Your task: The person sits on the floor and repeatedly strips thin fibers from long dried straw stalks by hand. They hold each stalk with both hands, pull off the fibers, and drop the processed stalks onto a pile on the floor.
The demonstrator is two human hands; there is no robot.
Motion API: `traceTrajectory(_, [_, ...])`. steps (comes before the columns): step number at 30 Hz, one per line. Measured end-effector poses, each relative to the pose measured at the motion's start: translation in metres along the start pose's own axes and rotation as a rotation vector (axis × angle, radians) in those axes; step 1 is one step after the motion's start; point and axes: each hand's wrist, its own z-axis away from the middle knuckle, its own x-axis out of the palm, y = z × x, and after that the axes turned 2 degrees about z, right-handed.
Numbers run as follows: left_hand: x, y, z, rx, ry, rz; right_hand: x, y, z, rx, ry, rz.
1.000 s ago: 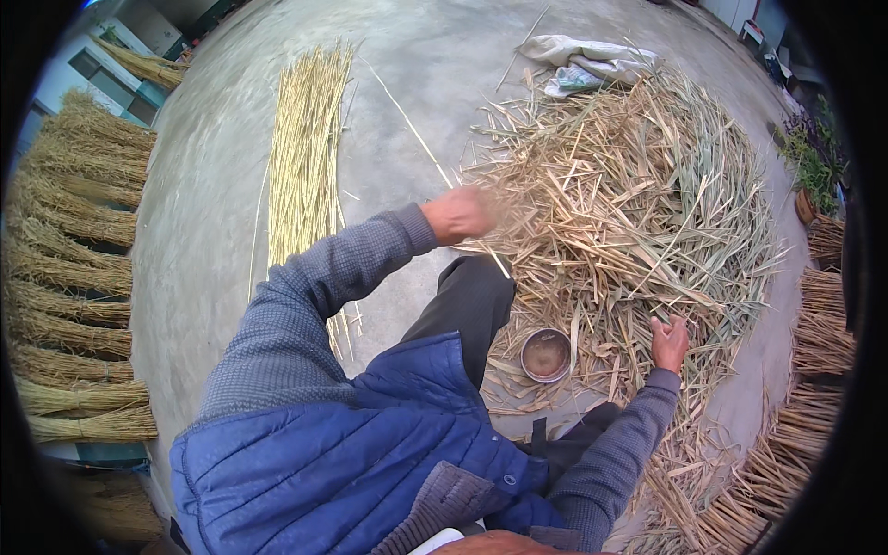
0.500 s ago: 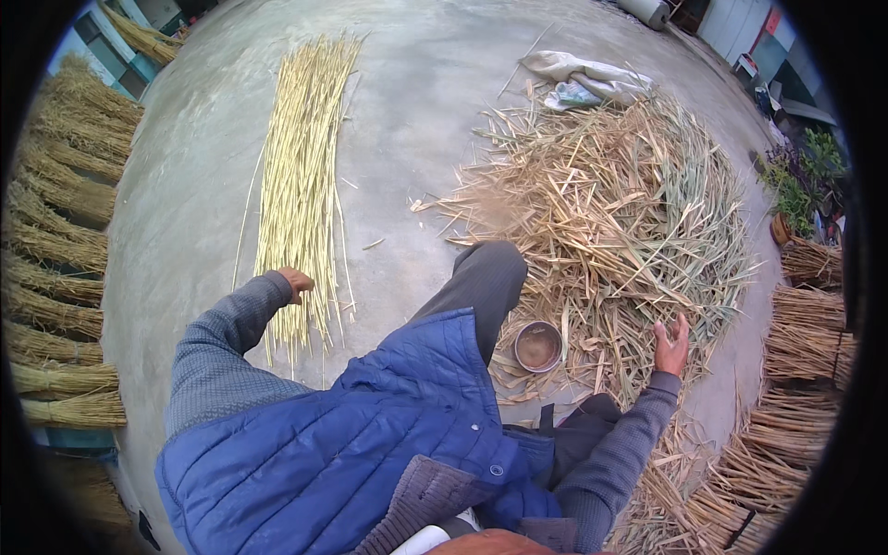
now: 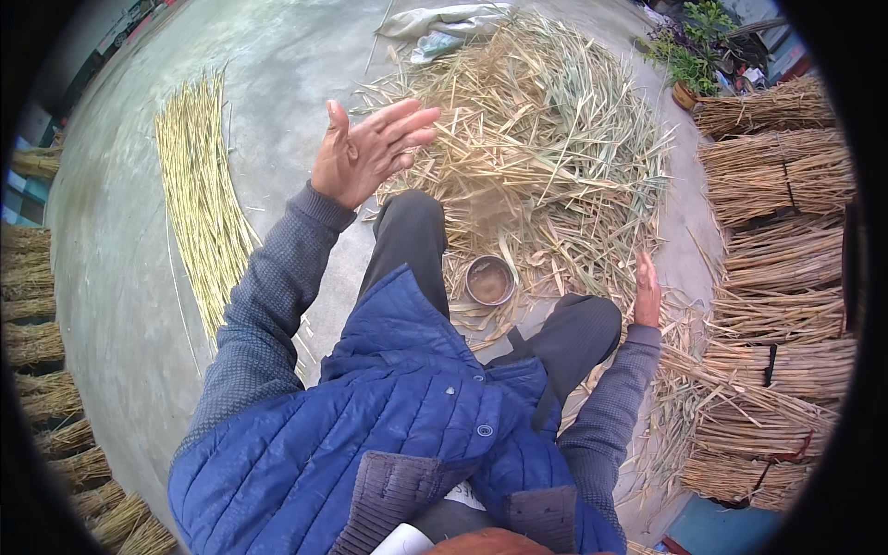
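My left hand point(image 3: 370, 153) is raised, open and holding nothing, its fingers stretched toward the heap of dry leaves and husks point(image 3: 555, 139). On the floor to its left lies a long spread of pale yellow peeled stalks point(image 3: 199, 185). My right hand point(image 3: 647, 291), also with fingers extended and nothing in it, is at the heap's near right edge. Between my knees, a small round bowl point(image 3: 489, 280) stands against the heap; what it holds looks brownish, and I cannot make it out.
Tied bundles of brown stalks point(image 3: 782, 264) are stacked along the right side. More bundles point(image 3: 42, 393) line the left edge. A whitish sack point(image 3: 444, 26) lies behind the heap, and a potted plant point(image 3: 689, 55) stands at the far right.
My left hand has left the near end of the yellow stalks, moving up and right, and its fingers have opened out. The view has turned rightward. My right hand remains empty.
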Motion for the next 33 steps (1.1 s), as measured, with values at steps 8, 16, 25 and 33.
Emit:
traceTrajectory(8, [-0.074,-0.046,-0.041,0.108,0.150,-1.507,-0.019,0.175,0.037,0.244,-0.041,-0.399])
traceTrajectory(16, [-0.111,-0.129,0.018,-0.211,0.138,-1.721,0.016,0.240,0.096,0.353,0.157,0.134])
traceTrajectory(25, [-0.016,-0.066,0.024,0.115,0.022,-1.819,0.019,0.268,0.239,0.734,-0.044,0.644])
traceTrajectory(33, [0.213,0.008,-0.046,0.645,-0.447,-0.865,-0.049,0.237,0.205,0.464,0.469,0.389])
